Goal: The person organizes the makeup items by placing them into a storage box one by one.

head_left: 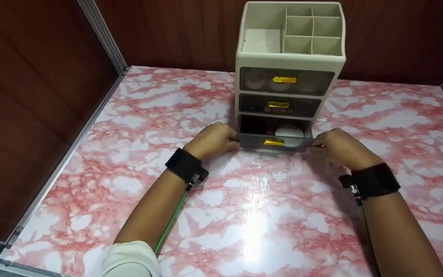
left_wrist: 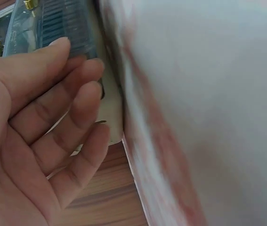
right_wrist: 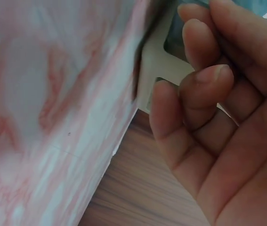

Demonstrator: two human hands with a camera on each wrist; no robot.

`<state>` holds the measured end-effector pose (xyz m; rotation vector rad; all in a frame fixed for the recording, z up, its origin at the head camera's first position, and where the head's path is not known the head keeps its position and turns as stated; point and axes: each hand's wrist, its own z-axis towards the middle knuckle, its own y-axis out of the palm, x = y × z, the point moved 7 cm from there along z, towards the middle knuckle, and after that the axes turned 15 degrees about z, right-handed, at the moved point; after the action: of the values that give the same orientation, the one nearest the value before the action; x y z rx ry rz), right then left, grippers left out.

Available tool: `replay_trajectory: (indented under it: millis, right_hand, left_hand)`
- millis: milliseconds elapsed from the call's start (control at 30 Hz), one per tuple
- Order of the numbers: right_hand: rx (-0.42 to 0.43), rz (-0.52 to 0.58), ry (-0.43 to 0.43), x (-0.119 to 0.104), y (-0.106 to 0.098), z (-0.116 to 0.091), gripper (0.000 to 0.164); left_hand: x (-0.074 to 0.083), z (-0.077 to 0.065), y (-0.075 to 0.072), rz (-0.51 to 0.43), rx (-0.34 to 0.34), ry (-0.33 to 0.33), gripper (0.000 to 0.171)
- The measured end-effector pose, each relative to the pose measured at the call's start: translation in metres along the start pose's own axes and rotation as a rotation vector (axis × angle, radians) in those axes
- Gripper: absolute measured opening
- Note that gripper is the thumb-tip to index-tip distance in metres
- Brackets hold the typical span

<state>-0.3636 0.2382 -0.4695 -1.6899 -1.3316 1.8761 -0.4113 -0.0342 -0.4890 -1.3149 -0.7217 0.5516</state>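
Note:
A cream desktop organizer (head_left: 290,59) with three dark see-through drawers stands at the back of the table. Its bottom drawer (head_left: 252,141) is pulled partly out. Inside lie a round white item (head_left: 289,131) and a dark item (head_left: 253,125), whose kinds I cannot tell. At the drawer's left front corner, my left hand (head_left: 213,141) grips the edge between thumb and fingers. My right hand (head_left: 340,148) pinches the right front corner the same way. The left wrist view shows the left thumb (left_wrist: 53,54) against the clear drawer; the other fingers curl loosely.
The organizer's upper drawers are closed, each with a gold handle (head_left: 284,79); round items show dimly in the top one. Open compartments (head_left: 298,26) form its top. Brown panels (head_left: 160,34) wall the back and left of the pink-and-white marbled table (head_left: 148,115).

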Motion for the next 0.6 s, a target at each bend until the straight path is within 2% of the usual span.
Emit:
replay_trajectory:
  millis: [167, 367, 600]
  right_hand:
    - [0.052, -0.043, -0.024, 0.001, 0.0, 0.003, 0.014]
    - [0.092, -0.003, 0.037, 0.008, 0.001, 0.006, 0.016]
    - [0.159, -0.017, 0.02, 0.007, -0.001, 0.008, 0.014]
  left_hand:
    - [-0.001, 0.0, 0.004, -0.028, 0.036, -0.016, 0.018]
    - [-0.006, 0.001, 0.004, -0.047, 0.059, -0.08, 0.015]
    - [-0.013, 0.003, 0.0, -0.045, 0.116, -0.189, 0.031]
